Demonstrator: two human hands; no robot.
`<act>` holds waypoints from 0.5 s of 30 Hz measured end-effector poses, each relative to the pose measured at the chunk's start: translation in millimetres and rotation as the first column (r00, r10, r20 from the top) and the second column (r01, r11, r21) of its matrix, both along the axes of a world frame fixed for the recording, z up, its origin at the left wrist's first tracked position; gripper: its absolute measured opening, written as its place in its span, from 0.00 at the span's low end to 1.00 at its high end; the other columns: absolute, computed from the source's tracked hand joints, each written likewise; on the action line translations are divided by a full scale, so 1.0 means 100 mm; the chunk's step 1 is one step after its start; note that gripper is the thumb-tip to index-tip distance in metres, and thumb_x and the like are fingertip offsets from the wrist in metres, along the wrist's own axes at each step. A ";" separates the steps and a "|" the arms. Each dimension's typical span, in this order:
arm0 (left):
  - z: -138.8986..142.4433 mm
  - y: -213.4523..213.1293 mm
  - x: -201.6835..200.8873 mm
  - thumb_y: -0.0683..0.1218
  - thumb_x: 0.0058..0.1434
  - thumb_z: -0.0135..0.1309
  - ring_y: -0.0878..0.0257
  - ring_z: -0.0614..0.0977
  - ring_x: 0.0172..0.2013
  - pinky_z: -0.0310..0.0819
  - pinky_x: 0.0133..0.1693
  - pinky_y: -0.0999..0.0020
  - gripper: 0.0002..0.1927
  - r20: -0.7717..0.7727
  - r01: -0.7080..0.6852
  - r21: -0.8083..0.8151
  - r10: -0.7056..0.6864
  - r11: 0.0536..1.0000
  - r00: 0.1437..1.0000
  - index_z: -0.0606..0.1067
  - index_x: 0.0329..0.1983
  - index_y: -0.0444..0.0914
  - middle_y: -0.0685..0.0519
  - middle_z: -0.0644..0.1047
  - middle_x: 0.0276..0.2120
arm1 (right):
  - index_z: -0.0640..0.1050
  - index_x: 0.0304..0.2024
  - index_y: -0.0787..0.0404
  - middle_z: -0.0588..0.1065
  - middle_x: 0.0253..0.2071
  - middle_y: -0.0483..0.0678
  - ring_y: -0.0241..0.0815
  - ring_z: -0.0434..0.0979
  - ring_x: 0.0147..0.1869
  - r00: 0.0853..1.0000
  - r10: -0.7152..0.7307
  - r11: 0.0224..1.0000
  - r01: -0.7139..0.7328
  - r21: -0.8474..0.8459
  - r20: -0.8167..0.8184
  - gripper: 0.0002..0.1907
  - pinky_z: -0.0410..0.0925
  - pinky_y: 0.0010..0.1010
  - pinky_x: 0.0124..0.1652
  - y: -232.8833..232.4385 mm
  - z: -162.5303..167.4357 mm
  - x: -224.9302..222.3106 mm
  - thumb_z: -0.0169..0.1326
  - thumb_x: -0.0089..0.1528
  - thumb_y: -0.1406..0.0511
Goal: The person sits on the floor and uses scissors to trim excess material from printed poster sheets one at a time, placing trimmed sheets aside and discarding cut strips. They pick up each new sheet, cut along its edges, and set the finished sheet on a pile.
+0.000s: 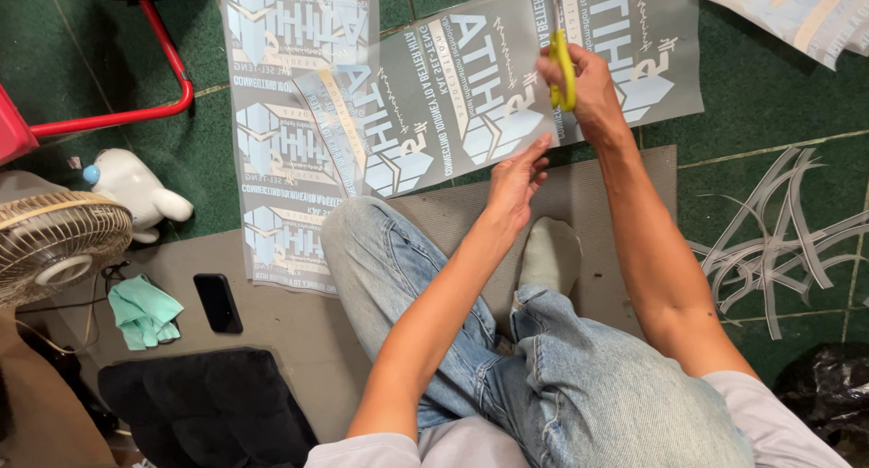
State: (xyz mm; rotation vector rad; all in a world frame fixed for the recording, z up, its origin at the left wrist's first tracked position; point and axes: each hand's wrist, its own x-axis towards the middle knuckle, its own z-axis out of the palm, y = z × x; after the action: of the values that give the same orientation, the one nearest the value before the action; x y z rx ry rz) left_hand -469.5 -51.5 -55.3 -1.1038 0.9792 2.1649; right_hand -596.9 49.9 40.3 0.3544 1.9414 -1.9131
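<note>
My right hand [587,90] is shut on yellow-handled scissors [562,68], whose blades point up into a grey transfer film sheet [507,52] printed with white logos. My left hand [517,176] rests flat with fingers together on the lower edge of that sheet, holding it down. More printed sheets [290,115] overlap to the left on the floor. I sit on a grey mat [597,187] in blue jeans, one socked foot [550,255] showing between my arms.
A pile of cut-off film strips [769,251] lies right on the green tiled floor. At left are a fan [54,242], a white figurine [136,189], a green cloth [142,312], a black phone [218,302], a dark cushion [204,405] and a red chair frame [136,115].
</note>
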 end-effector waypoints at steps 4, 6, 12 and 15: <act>0.03 0.00 0.02 0.58 0.54 0.67 0.67 0.78 0.42 0.74 0.41 0.72 0.24 -0.005 0.017 0.121 -0.016 0.992 1.000 0.78 0.46 0.39 0.57 0.79 0.41 | 0.76 0.56 0.65 0.80 0.35 0.41 0.27 0.77 0.38 0.989 0.103 0.992 -0.095 0.080 -0.106 0.21 0.68 0.20 0.35 0.02 -0.02 -0.05 0.65 0.61 0.68; 0.01 -0.05 0.03 0.60 0.55 0.64 0.63 0.79 0.45 0.76 0.44 0.68 0.28 0.035 -0.071 0.203 0.066 0.976 0.997 0.75 0.51 0.40 0.54 0.80 0.45 | 0.76 0.56 0.65 0.79 0.36 0.42 0.28 0.78 0.38 0.986 0.111 0.989 -0.096 0.115 -0.126 0.22 0.71 0.21 0.36 0.10 -0.01 -0.09 0.66 0.60 0.71; -0.31 -0.34 0.00 0.60 0.63 0.60 0.56 0.80 0.51 0.78 0.53 0.62 0.31 0.051 -0.484 0.221 0.486 0.847 0.873 0.70 0.60 0.35 0.46 0.78 0.51 | 0.78 0.57 0.64 0.80 0.39 0.47 0.32 0.81 0.41 0.853 0.299 0.836 -0.019 0.548 -0.428 0.19 0.73 0.22 0.38 0.77 0.09 -0.18 0.67 0.65 0.71; -0.48 -0.35 -0.11 0.52 0.63 0.59 0.55 0.82 0.49 0.81 0.51 0.64 0.24 0.018 -0.524 0.165 0.528 0.836 0.849 0.72 0.58 0.34 0.44 0.79 0.50 | 0.77 0.52 0.66 0.80 0.40 0.52 0.37 0.81 0.40 0.616 0.496 0.538 0.335 0.773 -0.612 0.17 0.73 0.24 0.38 0.98 0.11 -0.12 0.69 0.64 0.72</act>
State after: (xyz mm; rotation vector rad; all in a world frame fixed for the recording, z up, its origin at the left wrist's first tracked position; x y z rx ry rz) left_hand -481.0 -86.3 -102.9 -1.3852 0.5226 2.6425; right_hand -609.4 147.8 51.0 -0.5110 3.3587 -0.8306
